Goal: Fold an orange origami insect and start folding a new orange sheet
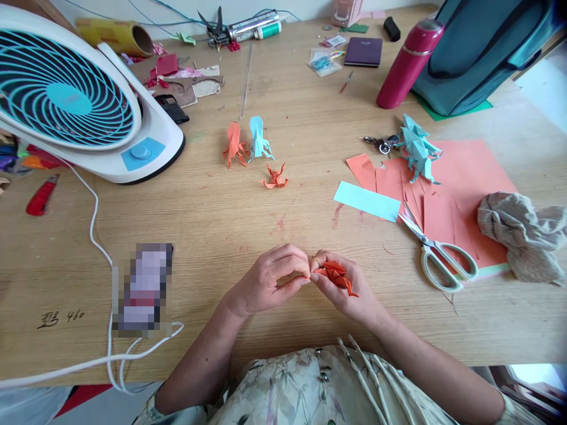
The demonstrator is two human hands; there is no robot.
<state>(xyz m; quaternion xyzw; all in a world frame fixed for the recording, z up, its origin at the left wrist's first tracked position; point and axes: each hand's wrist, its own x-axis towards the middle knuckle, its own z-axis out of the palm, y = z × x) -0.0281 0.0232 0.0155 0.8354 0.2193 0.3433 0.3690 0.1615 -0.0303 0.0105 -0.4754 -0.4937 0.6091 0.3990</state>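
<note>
Near the table's front edge, my right hand (343,283) is closed around a folded orange origami figure (336,274). Its pointed parts stick out toward my wrist. The thumb and index finger of my left hand (274,274) pinch the figure's left tip, right beside my right fingertips. How much paper lies between those fingers is hidden. Beyond my hands stand an orange origami figure (234,144) and a light blue one (259,139), side by side. A small orange folded piece with curled points (275,177) sits closer to me.
On the right lie white-handled scissors (443,254), orange paper sheets (469,171), a light blue strip (367,200), blue origami figures (419,147) and a crumpled cloth (525,230). A magenta bottle (410,65) stands behind. At left are a fan (146,147), a phone (144,289) and a white cable (95,218).
</note>
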